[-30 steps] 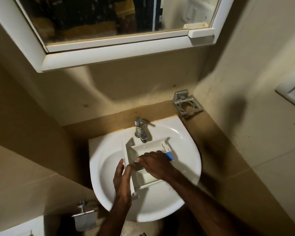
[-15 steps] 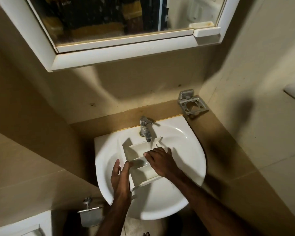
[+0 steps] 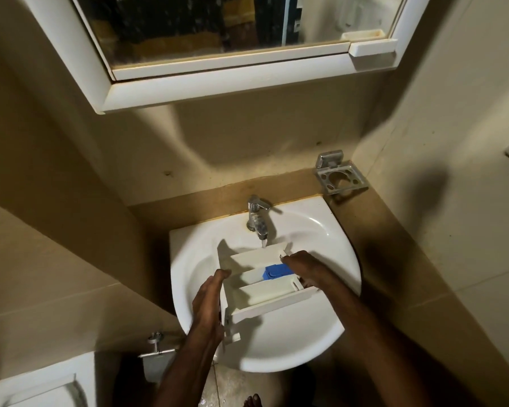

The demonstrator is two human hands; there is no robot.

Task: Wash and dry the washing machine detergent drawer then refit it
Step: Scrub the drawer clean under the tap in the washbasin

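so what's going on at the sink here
A person is rinsing a white plastic washing machine detergent drawer over the white ceramic basin. The chrome tap is running, and a thin stream falls into the drawer's far compartment. The left hand lies flat against the drawer's left side, and the right hand holds its right edge beside the blue insert. Washing is under way; nothing has been dried yet.

drawer (image 3: pixel 265 289) over sink (image 3: pixel 321 230) | both hands (image 3: pixel 207 301) holding sides | tap (image 3: pixel 257 220) running
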